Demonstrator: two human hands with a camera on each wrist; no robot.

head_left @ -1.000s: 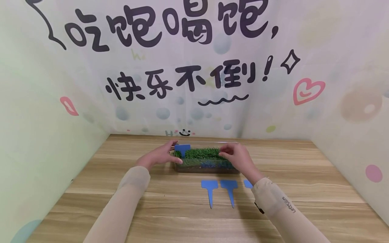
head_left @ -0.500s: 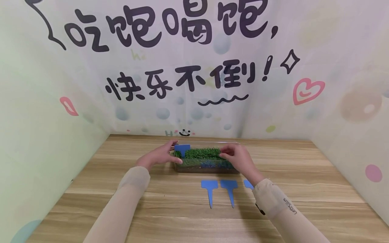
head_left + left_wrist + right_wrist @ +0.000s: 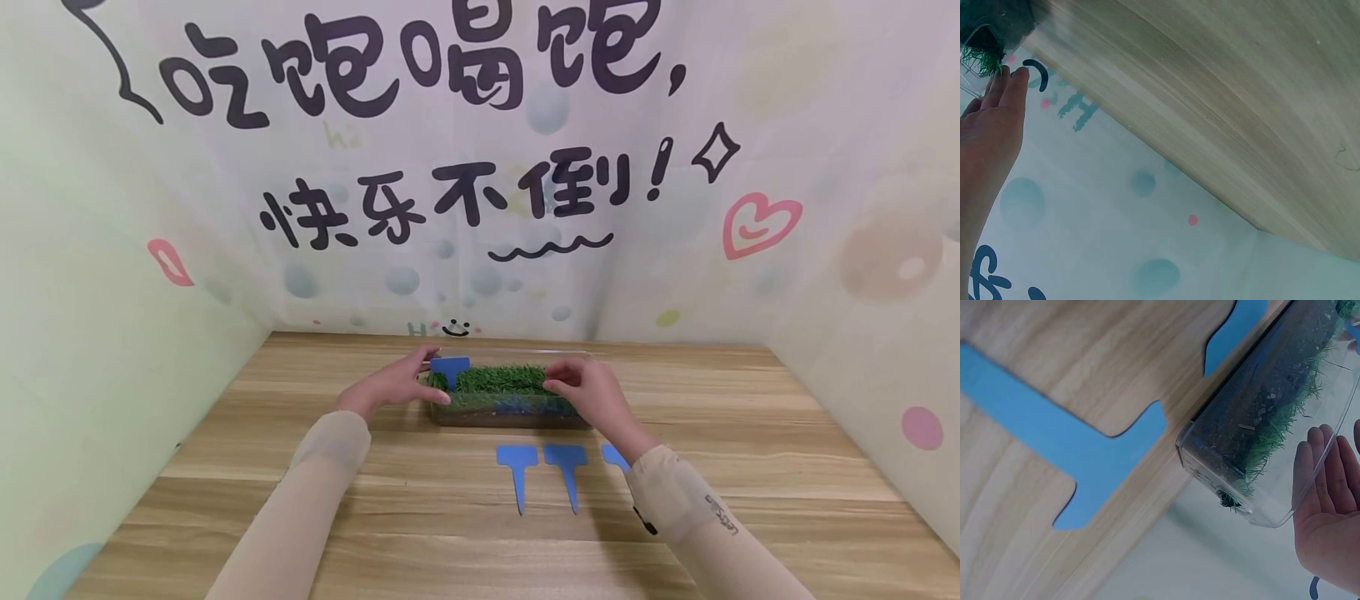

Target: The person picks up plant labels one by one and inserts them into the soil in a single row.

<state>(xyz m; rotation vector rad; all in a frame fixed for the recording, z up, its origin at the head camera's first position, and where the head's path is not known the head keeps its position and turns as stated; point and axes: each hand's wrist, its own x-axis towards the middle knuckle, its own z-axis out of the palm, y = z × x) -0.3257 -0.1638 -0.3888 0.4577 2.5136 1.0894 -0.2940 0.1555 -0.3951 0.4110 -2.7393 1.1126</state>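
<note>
A clear rectangular box [image 3: 517,421] holds dark soil and green artificial grass [image 3: 498,381]. One blue T-shaped plant label [image 3: 452,365] stands upright at its left end. My left hand [image 3: 390,383] holds that end of the box, thumb at the front and fingers toward the back. The right hand [image 3: 592,392] is over the right end, its fingertips at the grass with thumb and forefinger a little apart. Through the clear wall, the right wrist view shows long, straight fingers [image 3: 1335,469]. Soil and grass blades [image 3: 1272,437] show through the side.
Two blue plant labels, a left one [image 3: 517,458] and a middle one [image 3: 566,457], lie flat before the box. A third label [image 3: 613,454] is partly hidden by the right sleeve [image 3: 667,492]. Behind the wooden table [image 3: 360,517] hangs a printed cloth wall [image 3: 652,292].
My right hand has shifted slightly to the right along the grass, and its sleeve uncovers more of the third label. The left hand and the box have stayed put.
</note>
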